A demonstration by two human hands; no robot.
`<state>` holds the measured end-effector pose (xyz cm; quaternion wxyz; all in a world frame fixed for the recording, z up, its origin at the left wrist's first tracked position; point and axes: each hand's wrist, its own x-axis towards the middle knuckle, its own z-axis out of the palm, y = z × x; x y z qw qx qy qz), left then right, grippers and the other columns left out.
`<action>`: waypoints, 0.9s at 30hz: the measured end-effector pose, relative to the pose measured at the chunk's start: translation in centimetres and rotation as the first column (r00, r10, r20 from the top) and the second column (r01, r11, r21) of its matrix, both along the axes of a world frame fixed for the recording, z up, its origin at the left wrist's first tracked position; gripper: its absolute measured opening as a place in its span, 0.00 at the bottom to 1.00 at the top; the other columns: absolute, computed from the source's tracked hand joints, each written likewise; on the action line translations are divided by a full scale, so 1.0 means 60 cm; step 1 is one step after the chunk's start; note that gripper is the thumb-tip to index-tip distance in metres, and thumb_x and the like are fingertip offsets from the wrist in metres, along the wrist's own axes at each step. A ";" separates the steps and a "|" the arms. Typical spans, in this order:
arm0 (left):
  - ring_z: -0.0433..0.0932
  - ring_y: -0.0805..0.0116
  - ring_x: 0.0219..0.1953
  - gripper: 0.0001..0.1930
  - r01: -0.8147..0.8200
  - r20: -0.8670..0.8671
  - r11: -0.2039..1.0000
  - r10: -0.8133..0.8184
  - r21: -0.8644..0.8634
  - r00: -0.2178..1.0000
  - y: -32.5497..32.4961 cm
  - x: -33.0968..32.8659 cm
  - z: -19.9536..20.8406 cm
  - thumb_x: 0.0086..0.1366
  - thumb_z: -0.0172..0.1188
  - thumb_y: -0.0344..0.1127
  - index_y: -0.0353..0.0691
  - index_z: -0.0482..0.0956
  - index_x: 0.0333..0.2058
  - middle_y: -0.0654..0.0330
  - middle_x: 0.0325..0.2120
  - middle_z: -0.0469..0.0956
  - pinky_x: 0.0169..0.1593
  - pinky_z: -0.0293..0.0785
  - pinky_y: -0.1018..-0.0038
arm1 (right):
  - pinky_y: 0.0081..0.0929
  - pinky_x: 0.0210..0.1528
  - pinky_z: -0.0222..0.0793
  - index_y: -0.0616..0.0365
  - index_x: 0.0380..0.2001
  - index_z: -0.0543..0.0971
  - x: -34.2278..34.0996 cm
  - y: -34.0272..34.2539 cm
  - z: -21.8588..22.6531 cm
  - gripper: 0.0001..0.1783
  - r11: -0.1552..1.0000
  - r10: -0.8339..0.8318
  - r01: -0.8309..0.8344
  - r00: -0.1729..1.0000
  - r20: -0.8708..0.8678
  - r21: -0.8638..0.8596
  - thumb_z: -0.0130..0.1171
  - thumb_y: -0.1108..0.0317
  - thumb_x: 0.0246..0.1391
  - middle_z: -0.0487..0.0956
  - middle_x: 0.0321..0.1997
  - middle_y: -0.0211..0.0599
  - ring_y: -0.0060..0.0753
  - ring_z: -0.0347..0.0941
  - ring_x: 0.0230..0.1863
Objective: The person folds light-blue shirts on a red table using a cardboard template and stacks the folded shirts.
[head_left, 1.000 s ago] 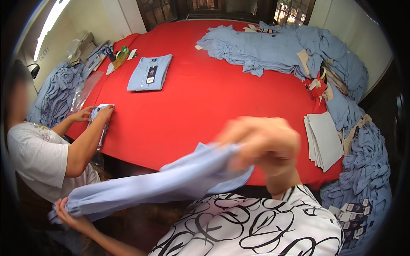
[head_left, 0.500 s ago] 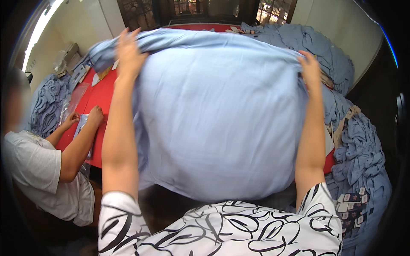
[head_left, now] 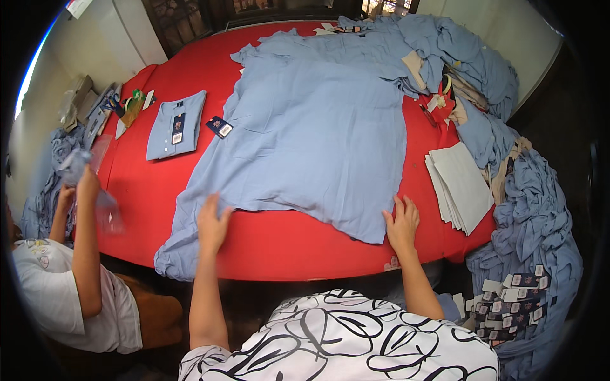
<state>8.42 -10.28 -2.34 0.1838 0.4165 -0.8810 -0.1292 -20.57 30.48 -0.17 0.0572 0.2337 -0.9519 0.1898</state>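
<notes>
A light blue shirt [head_left: 311, 133] lies spread over the red-covered table [head_left: 298, 254], one side trailing toward the near left edge. My left hand [head_left: 213, 223] rests at its near left hem, fingers spread. At the near right corner is my right hand [head_left: 402, 223], its fingers apart along the shirt's edge. Neither hand grips the cloth. By the shirt's left side lies a dark hang tag [head_left: 219, 126]. A folded light blue shirt [head_left: 166, 143] with buttons and its own dark tag sits farther left.
White sheets [head_left: 462, 190] are stacked at the right. Heaped blue garments [head_left: 467, 47] fill the far right, with more piled [head_left: 540, 209] nearer and many tags on them. Scissors [head_left: 114, 105] and tape stand at left. A co-worker [head_left: 86, 254] there lifts a clear plastic bag.
The shirt, held up and billowing between my hands, now lies flat on the table. Both hands have let go and come down toward me. The co-worker's hands have risen with the bag.
</notes>
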 end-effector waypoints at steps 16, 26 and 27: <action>0.72 0.52 0.46 0.20 0.082 0.052 0.986 -0.091 0.146 0.995 0.168 0.128 0.107 0.55 0.67 0.32 0.39 0.79 0.48 0.52 0.41 0.73 0.50 0.69 0.61 | 0.51 0.60 0.60 0.55 0.44 0.79 -0.003 0.176 0.133 0.16 0.968 -0.053 -0.021 0.958 0.283 0.251 0.65 0.65 0.51 0.71 0.61 0.48 0.54 0.65 0.62; 0.71 0.49 0.48 0.17 -0.305 -0.102 0.943 0.319 0.133 0.942 0.100 0.066 0.022 0.64 0.62 0.41 0.35 0.73 0.44 0.49 0.46 0.74 0.51 0.66 0.58 | 0.54 0.73 0.39 0.52 0.66 0.65 -0.023 0.081 -0.056 0.30 0.982 -0.035 0.067 0.983 -0.180 0.177 0.51 0.52 0.63 0.55 0.73 0.49 0.51 0.45 0.75; 0.72 0.49 0.46 0.17 -0.282 -0.226 0.940 0.322 0.191 0.919 0.090 0.077 0.023 0.65 0.61 0.42 0.34 0.72 0.44 0.49 0.44 0.75 0.50 0.67 0.58 | 0.55 0.73 0.38 0.51 0.67 0.64 -0.019 0.082 -0.060 0.31 0.971 -0.073 0.113 0.979 -0.189 0.211 0.50 0.51 0.64 0.54 0.74 0.49 0.51 0.44 0.76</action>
